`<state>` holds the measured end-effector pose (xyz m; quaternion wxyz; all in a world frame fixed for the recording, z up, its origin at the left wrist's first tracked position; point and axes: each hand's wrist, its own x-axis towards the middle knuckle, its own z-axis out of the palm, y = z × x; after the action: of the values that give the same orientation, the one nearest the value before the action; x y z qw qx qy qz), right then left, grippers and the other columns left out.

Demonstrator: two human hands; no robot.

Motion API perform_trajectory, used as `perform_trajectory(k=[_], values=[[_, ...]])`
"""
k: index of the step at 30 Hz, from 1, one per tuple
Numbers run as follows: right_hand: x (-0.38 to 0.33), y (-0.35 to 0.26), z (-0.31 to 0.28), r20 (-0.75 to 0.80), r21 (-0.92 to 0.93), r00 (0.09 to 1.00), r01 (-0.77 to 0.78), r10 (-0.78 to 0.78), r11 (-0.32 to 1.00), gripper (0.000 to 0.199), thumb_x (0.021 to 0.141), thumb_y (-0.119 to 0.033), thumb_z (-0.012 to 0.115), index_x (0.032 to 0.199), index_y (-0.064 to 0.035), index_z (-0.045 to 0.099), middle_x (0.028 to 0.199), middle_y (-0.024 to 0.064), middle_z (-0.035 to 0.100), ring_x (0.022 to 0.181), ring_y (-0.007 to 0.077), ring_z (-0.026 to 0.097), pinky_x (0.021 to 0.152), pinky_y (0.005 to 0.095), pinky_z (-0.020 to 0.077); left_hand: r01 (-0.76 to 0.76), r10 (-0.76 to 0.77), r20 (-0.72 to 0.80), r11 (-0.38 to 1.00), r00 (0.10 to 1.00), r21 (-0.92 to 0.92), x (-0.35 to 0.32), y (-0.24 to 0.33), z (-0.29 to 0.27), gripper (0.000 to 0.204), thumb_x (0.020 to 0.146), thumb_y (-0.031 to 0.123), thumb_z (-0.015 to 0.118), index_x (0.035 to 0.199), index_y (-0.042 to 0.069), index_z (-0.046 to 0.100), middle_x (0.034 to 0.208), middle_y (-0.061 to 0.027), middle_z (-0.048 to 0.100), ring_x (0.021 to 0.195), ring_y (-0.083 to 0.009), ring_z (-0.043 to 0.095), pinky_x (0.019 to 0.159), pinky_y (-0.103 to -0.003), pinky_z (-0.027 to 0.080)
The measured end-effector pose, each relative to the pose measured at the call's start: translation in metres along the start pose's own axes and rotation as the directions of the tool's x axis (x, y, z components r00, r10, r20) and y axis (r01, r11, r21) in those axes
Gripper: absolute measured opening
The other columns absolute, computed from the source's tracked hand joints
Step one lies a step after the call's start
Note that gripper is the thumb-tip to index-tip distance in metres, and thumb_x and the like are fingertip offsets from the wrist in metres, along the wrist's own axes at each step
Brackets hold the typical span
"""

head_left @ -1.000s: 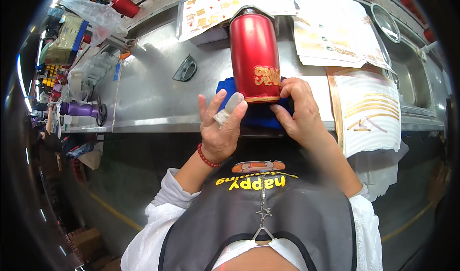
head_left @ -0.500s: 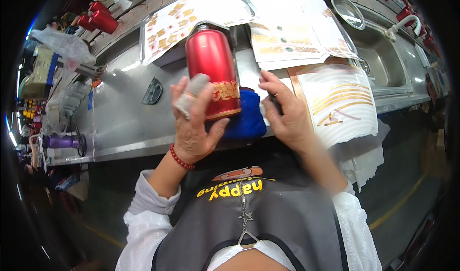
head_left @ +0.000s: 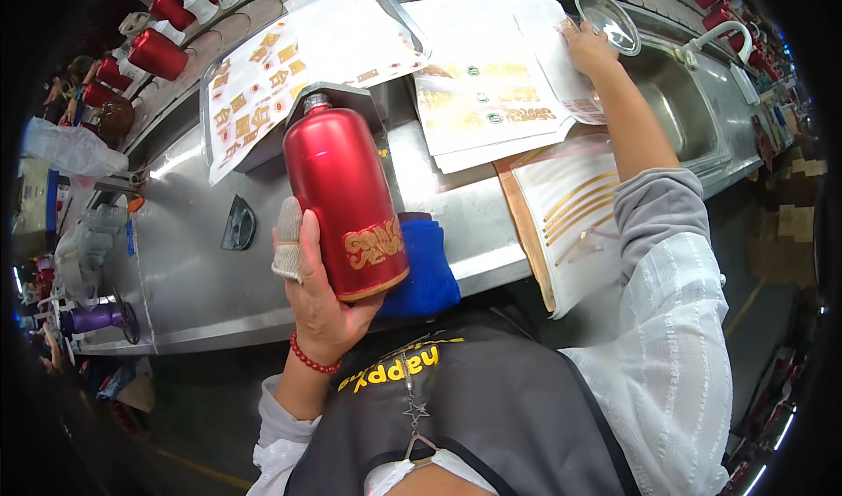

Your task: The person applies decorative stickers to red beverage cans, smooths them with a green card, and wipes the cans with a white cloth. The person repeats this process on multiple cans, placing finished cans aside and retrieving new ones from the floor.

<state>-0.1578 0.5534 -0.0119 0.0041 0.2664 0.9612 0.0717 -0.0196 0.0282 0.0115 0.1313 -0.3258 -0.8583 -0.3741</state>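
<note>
A glossy red bottle (head_left: 340, 189) with a raised gold decoration near its base lies tilted on a dark angled stand (head_left: 373, 114). My left hand (head_left: 320, 299) cradles its lower left side, thumb under the base. Fabric covers wrap some of that hand's fingers, and a red bead bracelet circles the wrist. Far to the right, my right hand (head_left: 591, 50) reaches across paper sheets to a shallow round dish (head_left: 621, 22), fingers apart at its near rim. Whether they touch it is hard to tell. Beside the bottle's base sits a folded blue cloth (head_left: 425, 272).
Gold decal sheets (head_left: 491, 84) lie behind, with another decal sheet (head_left: 254, 101) on a tray at left. A plastic-covered stack with gold strips (head_left: 561, 224) overhangs the front edge. A dark flat tool (head_left: 239, 224) lies left of the bottle. A sink (head_left: 671, 101) adjoins at right.
My right hand has moved from beside the bottle up and right to the round dish. My left hand has settled against the bottle's lower side. The view has shifted.
</note>
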Motion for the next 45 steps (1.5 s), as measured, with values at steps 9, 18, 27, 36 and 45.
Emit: perform_trajectory(k=[9,18,27,36,45], values=[[-0.054,0.053,-0.01,-0.057,0.155,0.964,0.267,-0.261,0.951,0.025,0.092,-0.016,0.06,0.109,-0.0193,0.078,0.136,0.0109,0.055,0.125,0.0353,0.05,0.103,0.0456,0.0475,-0.012,0.012,-0.012,0.999,1.0,-0.031,0.001,0.0,0.001,0.114,0.068,0.024,0.093,0.155,-0.006,0.026,0.155,-0.0332,0.033,0.142,-0.0492,0.037,0.117,-0.053,0.029],[-0.024,0.075,0.012,-0.025,0.189,0.995,-0.089,0.095,0.978,0.027,0.09,-0.03,0.067,0.104,-0.0091,0.077,0.119,0.017,0.067,0.112,0.0392,0.061,0.098,0.0463,0.05,-0.029,0.029,0.003,0.999,1.0,-0.027,0.005,0.001,-0.002,0.111,0.074,0.024,0.092,0.155,-0.007,0.023,0.152,-0.0267,0.043,0.135,-0.038,0.05,0.112,-0.043,0.04],[-0.033,0.04,-0.03,-0.24,0.398,0.956,0.257,-0.171,0.881,0.033,0.09,-0.035,0.07,0.093,-0.0018,0.073,0.088,0.018,0.071,0.083,0.0321,0.067,0.078,0.0421,0.052,0.098,-0.099,0.002,0.985,0.995,-0.142,-0.005,0.0,-0.001,0.111,0.073,0.033,0.09,0.154,-0.007,0.025,0.149,-0.0288,0.043,0.138,-0.0457,0.043,0.116,-0.054,0.03],[-0.006,-0.008,0.014,-0.213,0.121,0.931,0.326,-0.297,0.937,0.027,0.087,-0.028,0.069,0.091,-0.0021,0.074,0.103,0.0235,0.069,0.097,0.0431,0.067,0.087,0.0495,0.0545,0.081,-0.088,0.028,0.978,0.996,0.191,-0.008,-0.006,-0.01,0.112,0.075,0.057,0.081,0.152,-0.008,0.03,0.141,-0.0251,0.05,0.139,-0.0429,0.04,0.117,-0.065,0.017],[-0.169,-0.117,-0.158,-0.42,0.668,0.652,0.693,-0.632,0.271,0.011,0.092,-0.01,0.069,0.089,-0.0019,0.062,0.124,0.0113,0.063,0.113,0.0225,0.06,0.101,0.034,0.0437,-0.032,0.056,-0.069,0.951,0.996,0.306,0.005,0.013,-0.025,0.102,0.074,0.055,0.083,0.149,-0.001,0.043,0.113,-0.0235,0.06,0.134,-0.0412,0.042,0.113,-0.071,0.017]])
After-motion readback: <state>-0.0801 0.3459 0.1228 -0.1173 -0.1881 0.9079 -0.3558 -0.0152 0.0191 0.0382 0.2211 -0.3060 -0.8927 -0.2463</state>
